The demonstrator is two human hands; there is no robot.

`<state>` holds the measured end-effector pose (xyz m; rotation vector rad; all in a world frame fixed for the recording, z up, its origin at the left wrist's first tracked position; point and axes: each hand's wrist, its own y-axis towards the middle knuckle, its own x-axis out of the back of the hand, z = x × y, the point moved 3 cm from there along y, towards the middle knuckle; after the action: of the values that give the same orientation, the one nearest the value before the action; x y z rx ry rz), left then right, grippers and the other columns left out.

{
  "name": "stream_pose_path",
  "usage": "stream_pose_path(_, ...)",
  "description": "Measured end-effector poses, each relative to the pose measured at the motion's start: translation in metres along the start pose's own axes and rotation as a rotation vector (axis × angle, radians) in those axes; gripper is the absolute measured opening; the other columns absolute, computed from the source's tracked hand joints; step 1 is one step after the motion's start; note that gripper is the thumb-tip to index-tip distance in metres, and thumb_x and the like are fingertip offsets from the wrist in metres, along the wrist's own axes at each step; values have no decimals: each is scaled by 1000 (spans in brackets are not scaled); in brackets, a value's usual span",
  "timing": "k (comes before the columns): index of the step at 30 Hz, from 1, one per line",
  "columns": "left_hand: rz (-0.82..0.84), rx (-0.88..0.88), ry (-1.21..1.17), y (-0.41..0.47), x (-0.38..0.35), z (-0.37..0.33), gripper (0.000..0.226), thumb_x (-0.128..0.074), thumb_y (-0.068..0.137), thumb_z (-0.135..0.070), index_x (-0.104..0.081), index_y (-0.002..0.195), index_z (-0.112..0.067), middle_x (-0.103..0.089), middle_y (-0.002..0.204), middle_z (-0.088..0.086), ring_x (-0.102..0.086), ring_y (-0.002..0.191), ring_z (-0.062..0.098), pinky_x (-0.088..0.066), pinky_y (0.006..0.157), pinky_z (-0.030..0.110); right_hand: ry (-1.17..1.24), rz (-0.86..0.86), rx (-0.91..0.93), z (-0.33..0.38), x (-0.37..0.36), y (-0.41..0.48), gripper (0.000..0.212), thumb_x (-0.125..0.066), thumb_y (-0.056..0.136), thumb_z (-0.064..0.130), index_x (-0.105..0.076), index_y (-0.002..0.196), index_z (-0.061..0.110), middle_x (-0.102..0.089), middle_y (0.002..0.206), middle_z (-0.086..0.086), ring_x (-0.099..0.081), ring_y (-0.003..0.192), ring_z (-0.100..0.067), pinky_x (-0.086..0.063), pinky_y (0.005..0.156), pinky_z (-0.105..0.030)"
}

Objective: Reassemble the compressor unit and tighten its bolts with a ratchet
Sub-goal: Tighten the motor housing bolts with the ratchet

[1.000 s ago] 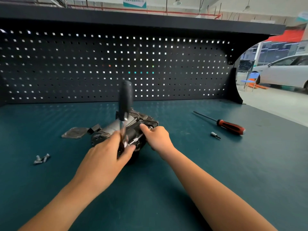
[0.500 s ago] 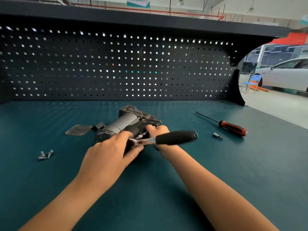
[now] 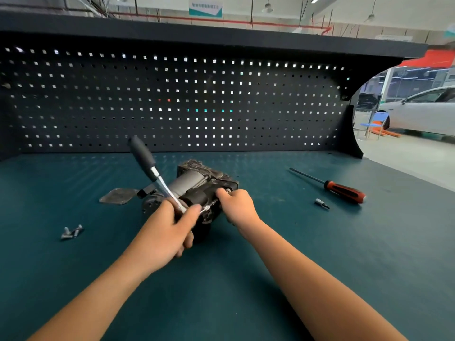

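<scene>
The compressor unit (image 3: 197,185), dark metal with a grey cylinder, lies on the green bench top (image 3: 320,254) in mid view. My left hand (image 3: 167,232) grips the head end of the ratchet (image 3: 152,168) at the unit's near side. Its black handle points up and to the left. My right hand (image 3: 237,207) holds the compressor's right near corner with curled fingers. The ratchet's socket end and the bolt under it are hidden by my hands.
Loose bolts (image 3: 71,232) lie at the left. A flat grey plate (image 3: 118,196) rests left of the unit. A red-and-black screwdriver (image 3: 342,189) and a small bit (image 3: 321,203) lie to the right. A black pegboard (image 3: 172,102) closes the back.
The ratchet handle stood upright, swung down to the right half a second ago, and now points up and left again. Both hands stayed on the unit.
</scene>
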<state>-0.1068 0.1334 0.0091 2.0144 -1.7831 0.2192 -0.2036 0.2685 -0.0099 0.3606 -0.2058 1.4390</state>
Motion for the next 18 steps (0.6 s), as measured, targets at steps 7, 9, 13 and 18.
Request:
stream_pose_path(7,-122,-601,920,-22,-2,-19,29,-55,85,-44,-56,109,-29,-61,85,-4,-66,65,27,-52,52,38,-6,33,-1,-1,-1,2,44,-60,85,45,-43,55,18,-48,59,3,-46,58,-13,-40,56,-24)
stream_pose_path(9,-139,-712,902,-26,-3,-21,34,-82,65,-28,-70,97,-20,-60,70,3,-56,38,27,-43,30,32,-2,12,-9,0,0,3,48,-58,86,41,-42,49,15,-45,50,3,-44,52,-14,-37,54,-27)
stream_pose_path(13,-139,-759,956,-26,-9,-17,39,-85,58,-28,-74,94,-19,-57,64,4,-50,29,24,-36,25,27,25,0,-33,0,0,0,46,-54,86,29,-35,47,13,-36,45,3,-36,48,-17,-30,52,-27)
stream_pose_path(18,-173,-455,866,-18,-3,-14,45,-37,83,-58,-53,116,-31,-65,93,-6,-66,77,29,-51,59,37,-16,31,-25,5,-3,1,36,-46,94,20,-41,59,12,-48,66,-5,-44,68,-22,-35,58,-24)
